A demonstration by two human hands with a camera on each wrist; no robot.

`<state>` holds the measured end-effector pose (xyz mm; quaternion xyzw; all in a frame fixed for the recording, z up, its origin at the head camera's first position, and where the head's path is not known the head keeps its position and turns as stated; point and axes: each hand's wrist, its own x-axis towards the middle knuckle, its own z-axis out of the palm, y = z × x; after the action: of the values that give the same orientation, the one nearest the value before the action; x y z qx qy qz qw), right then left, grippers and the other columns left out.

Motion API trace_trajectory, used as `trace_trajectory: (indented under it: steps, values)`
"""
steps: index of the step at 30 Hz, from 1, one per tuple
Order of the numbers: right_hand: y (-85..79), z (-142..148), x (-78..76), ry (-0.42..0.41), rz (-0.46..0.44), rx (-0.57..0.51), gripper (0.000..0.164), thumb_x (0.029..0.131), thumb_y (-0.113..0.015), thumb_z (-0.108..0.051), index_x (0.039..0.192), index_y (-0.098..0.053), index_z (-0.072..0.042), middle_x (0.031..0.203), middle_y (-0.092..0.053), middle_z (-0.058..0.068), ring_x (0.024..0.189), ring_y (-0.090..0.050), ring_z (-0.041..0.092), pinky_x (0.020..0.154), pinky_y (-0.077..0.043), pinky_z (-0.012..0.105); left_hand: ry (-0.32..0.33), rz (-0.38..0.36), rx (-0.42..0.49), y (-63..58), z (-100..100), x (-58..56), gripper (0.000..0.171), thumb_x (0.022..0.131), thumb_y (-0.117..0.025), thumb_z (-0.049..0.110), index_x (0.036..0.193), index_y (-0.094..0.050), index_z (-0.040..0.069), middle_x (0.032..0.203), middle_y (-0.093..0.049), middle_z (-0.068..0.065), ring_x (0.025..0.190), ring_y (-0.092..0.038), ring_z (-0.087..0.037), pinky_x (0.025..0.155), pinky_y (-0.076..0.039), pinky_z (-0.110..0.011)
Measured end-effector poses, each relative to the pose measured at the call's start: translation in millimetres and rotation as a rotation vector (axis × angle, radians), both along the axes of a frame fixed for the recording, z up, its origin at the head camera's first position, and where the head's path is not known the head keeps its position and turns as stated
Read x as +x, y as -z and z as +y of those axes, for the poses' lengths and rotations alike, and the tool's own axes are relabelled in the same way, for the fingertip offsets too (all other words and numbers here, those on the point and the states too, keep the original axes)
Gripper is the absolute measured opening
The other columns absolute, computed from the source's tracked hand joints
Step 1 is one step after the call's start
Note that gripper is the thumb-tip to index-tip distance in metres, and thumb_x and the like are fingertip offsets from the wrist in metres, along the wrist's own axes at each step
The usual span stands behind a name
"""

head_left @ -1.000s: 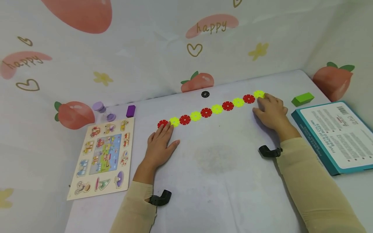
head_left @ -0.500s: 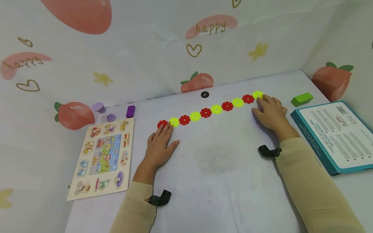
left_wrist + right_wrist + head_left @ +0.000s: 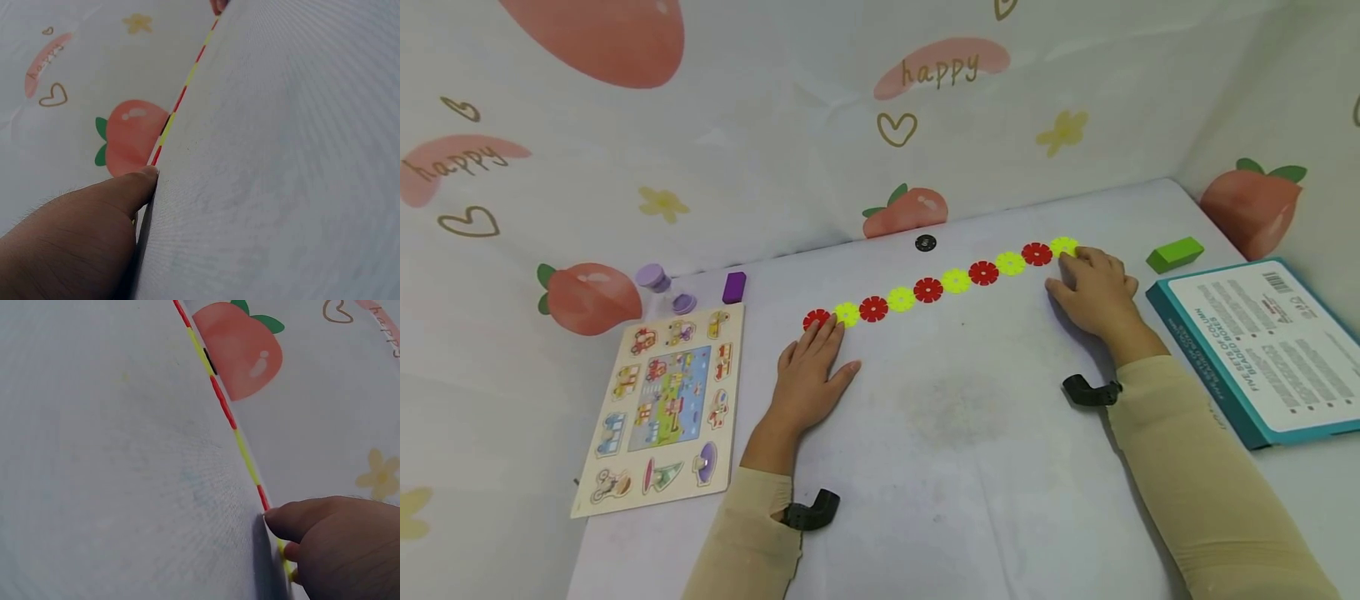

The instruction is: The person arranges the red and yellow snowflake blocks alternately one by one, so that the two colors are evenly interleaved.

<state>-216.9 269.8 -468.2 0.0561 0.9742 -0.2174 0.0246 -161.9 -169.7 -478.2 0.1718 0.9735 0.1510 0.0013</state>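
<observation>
A slanting row of flat notched discs, red and yellow by turns, lies across the white table, with a red disc [image 3: 928, 290] near its middle. My left hand [image 3: 808, 379] lies with extended fingers touching the row's left end, partly covering the last red disc [image 3: 816, 318] and the edge of the yellow disc [image 3: 847, 314]. At the other end my right hand [image 3: 1099, 292] rests its fingertips on the last yellow disc [image 3: 1063, 246], fingers slightly bent and thumb apart. In the wrist views the row shows edge-on as a thin red and yellow line.
A black round disc [image 3: 926, 242] lies behind the row. Left stand a wooden picture puzzle [image 3: 718, 433], a purple block [image 3: 734, 287] and a small purple-capped item [image 3: 653, 277]. Right are a green block [image 3: 1176, 255] and a teal-edged box [image 3: 1262, 333]. A printed cloth hangs behind.
The right-end yellow disc has slid slightly toward the near side under my right fingertips. My left hand stays in place on the row. The head view has shifted a little.
</observation>
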Motion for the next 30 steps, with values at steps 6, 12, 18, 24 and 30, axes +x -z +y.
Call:
trace_trajectory:
  steps: [6,12,18,24,30]
  values:
    - [-2.1,-1.1,0.2,0.028,-0.002,0.010,0.067,0.096,-0.049,-0.044,0.148,-0.033,-0.006,0.151,-0.017,0.025,0.136,-0.008,0.048,0.094,-0.014,0.069,0.004,0.012,0.002,2.2,-1.0,-1.6,0.072,0.094,-0.046,0.056,0.153,-0.025,0.020,0.158,-0.016,0.004,0.144,-0.007,-0.022,0.108,-0.010,-0.056]
    - [-1.4,1.0,0.1,0.034,-0.004,0.013,0.069,0.096,-0.048,-0.046,0.149,-0.030,-0.007,0.153,-0.015,0.024,0.136,-0.006,0.048,0.094,-0.014,0.069,0.009,0.011,0.004,2.4,-0.4,-2.0,0.073,0.093,-0.047,0.055,0.153,-0.025,0.020,0.158,-0.015,0.004,0.144,-0.006,-0.022,0.109,-0.009,-0.056]
    - [-0.9,2.3,0.4,0.028,-0.004,0.007,0.069,0.096,-0.046,-0.047,0.151,-0.028,-0.008,0.154,-0.012,0.022,0.136,-0.006,0.048,0.094,-0.013,0.069,0.007,0.012,0.006,2.0,0.9,-3.6,0.073,0.093,-0.048,0.055,0.153,-0.026,0.020,0.158,-0.016,0.003,0.144,-0.007,-0.022,0.109,-0.010,-0.056]
    - [1.7,1.6,-2.3,0.016,-0.016,0.012,0.070,0.097,-0.044,-0.048,0.152,-0.025,-0.009,0.155,-0.011,0.022,0.136,-0.005,0.049,0.093,-0.013,0.069,0.002,0.008,0.004,4.7,-0.4,-6.0,0.073,0.093,-0.048,0.056,0.153,-0.026,0.021,0.158,-0.016,0.004,0.144,-0.006,-0.021,0.109,-0.009,-0.056]
    - [4.0,-0.8,-4.4,0.004,-0.023,0.013,0.069,0.097,-0.043,-0.048,0.151,-0.025,-0.009,0.155,-0.010,0.022,0.135,-0.005,0.049,0.093,-0.011,0.070,-0.006,0.008,0.004,8.4,-2.3,-5.0,0.073,0.093,-0.047,0.057,0.153,-0.027,0.021,0.158,-0.017,0.004,0.144,-0.007,-0.021,0.109,-0.010,-0.056]
